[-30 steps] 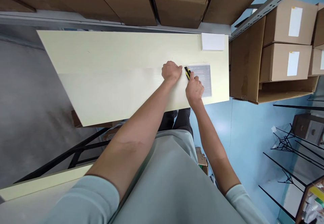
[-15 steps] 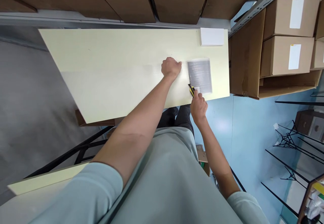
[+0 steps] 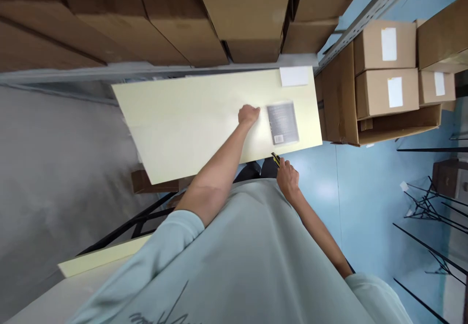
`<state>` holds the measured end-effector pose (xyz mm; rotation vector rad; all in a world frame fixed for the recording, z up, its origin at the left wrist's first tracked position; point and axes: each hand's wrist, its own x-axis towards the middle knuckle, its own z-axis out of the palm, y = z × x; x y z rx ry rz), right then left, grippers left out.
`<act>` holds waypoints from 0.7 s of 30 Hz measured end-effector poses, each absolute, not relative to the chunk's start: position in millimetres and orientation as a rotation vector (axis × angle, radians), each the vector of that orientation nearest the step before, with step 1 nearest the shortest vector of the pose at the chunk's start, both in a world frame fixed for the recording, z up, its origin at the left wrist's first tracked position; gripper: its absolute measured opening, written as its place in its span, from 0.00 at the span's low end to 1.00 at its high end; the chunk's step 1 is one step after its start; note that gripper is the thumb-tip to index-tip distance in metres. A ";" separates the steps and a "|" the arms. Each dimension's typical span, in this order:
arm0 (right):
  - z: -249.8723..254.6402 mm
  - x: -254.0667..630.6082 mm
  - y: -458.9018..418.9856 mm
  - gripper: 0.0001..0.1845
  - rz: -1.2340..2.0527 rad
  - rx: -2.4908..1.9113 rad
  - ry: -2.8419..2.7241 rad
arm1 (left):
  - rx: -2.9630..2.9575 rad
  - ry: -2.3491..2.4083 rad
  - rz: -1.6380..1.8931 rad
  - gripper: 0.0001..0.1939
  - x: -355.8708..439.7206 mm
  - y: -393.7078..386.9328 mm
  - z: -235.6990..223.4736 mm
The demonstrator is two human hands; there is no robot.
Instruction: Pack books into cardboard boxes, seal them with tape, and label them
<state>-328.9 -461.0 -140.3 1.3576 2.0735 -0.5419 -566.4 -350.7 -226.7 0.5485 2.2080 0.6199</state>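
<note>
Your right hand (image 3: 288, 176) has its fingers wrapped around a slim black-and-yellow utility knife (image 3: 276, 161) by the near edge of the cream rectangular desk (image 3: 190, 119); the flat grey rectangular packet (image 3: 283, 121) lies beyond. Keep the knife clear of your left hand (image 3: 249, 114), fingers curled, contents impossible to tell.

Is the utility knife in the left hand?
No, the yellow-and-black utility knife is gripped in the right hand.
</note>
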 end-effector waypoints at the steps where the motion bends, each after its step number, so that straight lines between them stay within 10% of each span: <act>1: -132.5 -325.7 -457.1 0.19 -0.566 1.401 2.101 | 0.557 2.174 0.609 0.23 -565.8 -353.7 -213.9; 6: -104.1 -319.0 -412.3 0.21 -0.636 1.657 2.342 | 0.633 2.061 0.636 0.06 -563.5 -367.2 -147.6; 21: 55.7 -541.9 -111.9 0.17 -0.342 1.086 3.254 | 1.017 2.151 1.397 0.10 -649.4 -215.6 49.2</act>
